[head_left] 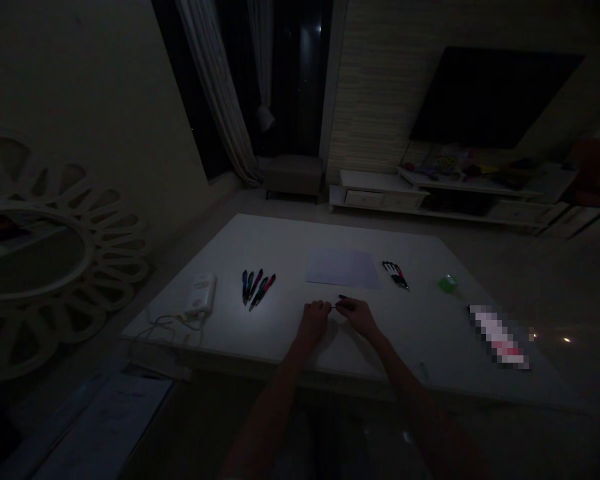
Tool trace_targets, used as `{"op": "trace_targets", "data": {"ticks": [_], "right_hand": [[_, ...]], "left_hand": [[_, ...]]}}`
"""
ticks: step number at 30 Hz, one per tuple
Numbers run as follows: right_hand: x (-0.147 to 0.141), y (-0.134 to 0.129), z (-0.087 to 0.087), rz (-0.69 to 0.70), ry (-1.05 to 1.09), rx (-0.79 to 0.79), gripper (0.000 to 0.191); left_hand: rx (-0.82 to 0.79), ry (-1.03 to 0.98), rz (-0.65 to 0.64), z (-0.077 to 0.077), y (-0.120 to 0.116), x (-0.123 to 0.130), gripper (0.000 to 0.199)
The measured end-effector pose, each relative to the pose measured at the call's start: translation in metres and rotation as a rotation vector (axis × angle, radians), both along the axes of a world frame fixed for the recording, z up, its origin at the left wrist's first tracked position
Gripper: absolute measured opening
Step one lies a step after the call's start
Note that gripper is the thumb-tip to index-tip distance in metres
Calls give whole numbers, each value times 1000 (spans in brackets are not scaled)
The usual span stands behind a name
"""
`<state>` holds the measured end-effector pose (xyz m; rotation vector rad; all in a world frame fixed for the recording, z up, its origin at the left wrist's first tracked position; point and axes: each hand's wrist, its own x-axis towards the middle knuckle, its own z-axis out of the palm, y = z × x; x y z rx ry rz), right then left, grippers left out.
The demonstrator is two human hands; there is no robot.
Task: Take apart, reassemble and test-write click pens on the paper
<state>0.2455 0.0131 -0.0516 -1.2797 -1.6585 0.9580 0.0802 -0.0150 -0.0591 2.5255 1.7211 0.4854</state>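
Observation:
Over the front middle of the white table (280, 240), both my hands are close together. My left hand (315, 319) is closed, its fingers curled round something mostly hidden. My right hand (357, 315) pinches a dark pen part (343, 297), whose tip sticks out above the fingers. A thin dark piece (333, 307) bridges the small gap between the hands; which part it is, I cannot tell. Just beyond them lies a pale sheet of paper (343, 268). Several dark pens with coloured grips (256, 288) lie to the left. Several black-and-white pens (395, 275) sit right of the paper.
A white power strip or adapter (201, 293) with cables stands at the table's left edge. On the right are a small green item (448, 284) and a phone with a blurred screen (497, 339). The room is dim, with a TV cabinet (370, 180) behind.

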Motion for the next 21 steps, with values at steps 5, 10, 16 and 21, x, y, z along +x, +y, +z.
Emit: {"op": "trace_targets", "data": {"ticks": [5, 10, 16, 21], "right_hand": [[-3, -1, 8, 70, -63, 8, 19], [-8, 2, 13, 69, -40, -3, 26], [10, 7, -1, 99, -48, -22, 39], [35, 15, -22, -278, -354, 152, 31]], "left_hand": [[22, -28, -29, -6, 1, 2, 17], [39, -15, -79, -10, 1, 0, 16], [-16, 10, -32, -10, 4, 0, 17], [-28, 14, 10, -5, 2, 1, 22]]}}
